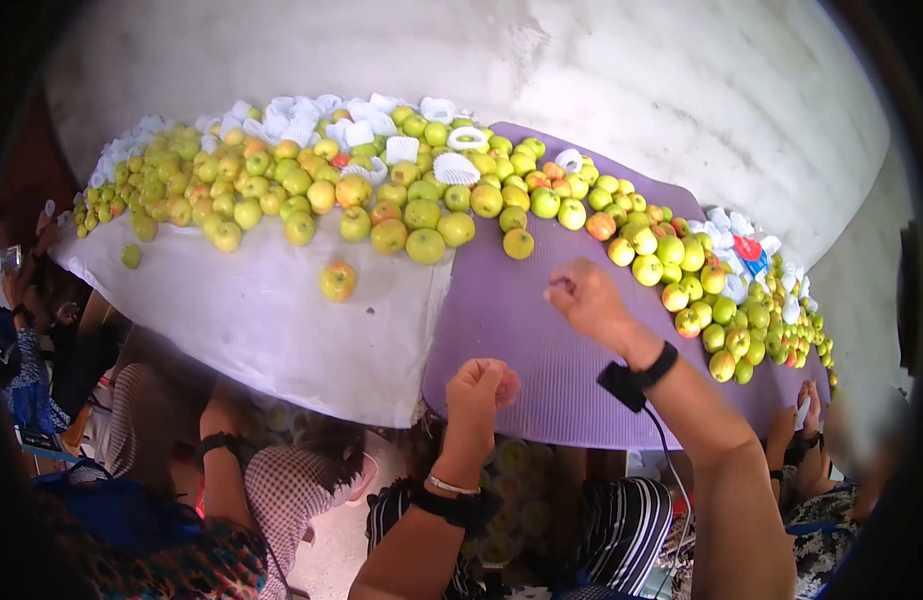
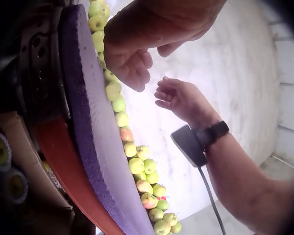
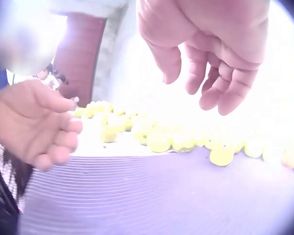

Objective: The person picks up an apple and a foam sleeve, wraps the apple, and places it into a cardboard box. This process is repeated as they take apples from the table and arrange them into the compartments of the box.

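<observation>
Apples [image 1: 423,213] lie banked along the far edge of the worktop, from its left end round to the right, partly on a pale sheet [image 1: 232,290] and partly on a ribbed purple mat [image 1: 552,375]. White foam nets [image 1: 457,168] sit among them and pile up behind, covering some; a red-and-blue packet [image 1: 752,254] lies near the right end. Below the near edge I see a cardboard box [image 2: 32,161] and netted fruit [image 2: 0,149]. Other people sit at both sides.

The person's right hand [image 1: 594,300] hangs over the mat just short of the bank, released, fingers loosely bent; a black wrist camera [image 1: 623,386] trails its cable. The left hand [image 1: 473,397] hovers by the near edge, likewise relaxed and empty.

Lengthwise, the bank follows the far edge; the round fruit's dimples face various ways. Most are yellow-green, several blushed orange-red, including a lone apple [image 1: 338,282] out on the sheet.
</observation>
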The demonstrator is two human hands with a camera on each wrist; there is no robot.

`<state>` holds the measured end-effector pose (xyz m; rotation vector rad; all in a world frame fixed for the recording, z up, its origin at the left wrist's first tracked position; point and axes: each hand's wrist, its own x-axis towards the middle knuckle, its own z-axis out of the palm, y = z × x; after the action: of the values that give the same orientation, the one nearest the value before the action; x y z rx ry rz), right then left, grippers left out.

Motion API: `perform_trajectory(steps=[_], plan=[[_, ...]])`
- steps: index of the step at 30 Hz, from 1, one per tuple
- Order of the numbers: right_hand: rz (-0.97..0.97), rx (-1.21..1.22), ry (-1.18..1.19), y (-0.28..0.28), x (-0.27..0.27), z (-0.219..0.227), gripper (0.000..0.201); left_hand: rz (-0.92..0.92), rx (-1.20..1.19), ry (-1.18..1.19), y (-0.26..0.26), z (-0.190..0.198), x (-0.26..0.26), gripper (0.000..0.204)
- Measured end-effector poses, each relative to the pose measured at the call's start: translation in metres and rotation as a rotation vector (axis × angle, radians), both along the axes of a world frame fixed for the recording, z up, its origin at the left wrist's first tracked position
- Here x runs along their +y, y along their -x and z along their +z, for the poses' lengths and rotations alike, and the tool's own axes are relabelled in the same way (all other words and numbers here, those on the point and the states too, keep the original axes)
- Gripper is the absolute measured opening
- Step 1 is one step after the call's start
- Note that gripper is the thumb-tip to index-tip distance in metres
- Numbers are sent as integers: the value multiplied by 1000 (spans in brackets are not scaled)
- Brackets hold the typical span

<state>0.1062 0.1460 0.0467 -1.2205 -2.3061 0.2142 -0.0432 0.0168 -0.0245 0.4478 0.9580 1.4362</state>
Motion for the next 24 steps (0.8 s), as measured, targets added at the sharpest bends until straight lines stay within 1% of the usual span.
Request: perform_trajectory(steps=[1,3,4,6,10,12,13,14,16,17,18,20,21,22,24], plan=[[9,3,-11,10,20,1,21,-20,-13,2,1,-1,0,15],[-9,14,-141,36,56,4,22,-28,-17,12,3,-1,0,15],[-7,23,-152,48,72,6,22,-49,-25,33,5,0,0,15],[24,-30,-204,69,101,6,24,-54,-19,26,10,2,0,15],[67,33,-314,103,145,-15,24,-81,-88,73,20,1,2,15],[-79,-40,-279,119,152,-30,21,-90,-114,98,28,-1,2,15],[-10,-161,-367,121,157,-35,19,-108,-152,85,32,-4,2,15],[-4,-151,-370,125,164,-41,19,-127,-191,74,35,-6,1,15],[-74,-81,-304,134,173,-48,19,-123,-213,89,43,-10,0,14],[-85,-123,-239,134,178,-49,23,-140,-247,80,45,-11,-1,13],[-81,-115,-236,136,182,-50,23,-158,-281,72,47,-13,-3,13],[-126,-212,-132,139,193,-48,35,-173,-301,70,47,-15,-3,13],[-151,-263,-92,142,197,-48,36,-193,-329,68,46,-15,-3,13],[-143,-257,-92,144,203,-52,36,-185,-324,68,46,-16,-2,13],[-166,-260,-199,147,215,-66,26,-237,-354,81,45,-16,-2,13]])
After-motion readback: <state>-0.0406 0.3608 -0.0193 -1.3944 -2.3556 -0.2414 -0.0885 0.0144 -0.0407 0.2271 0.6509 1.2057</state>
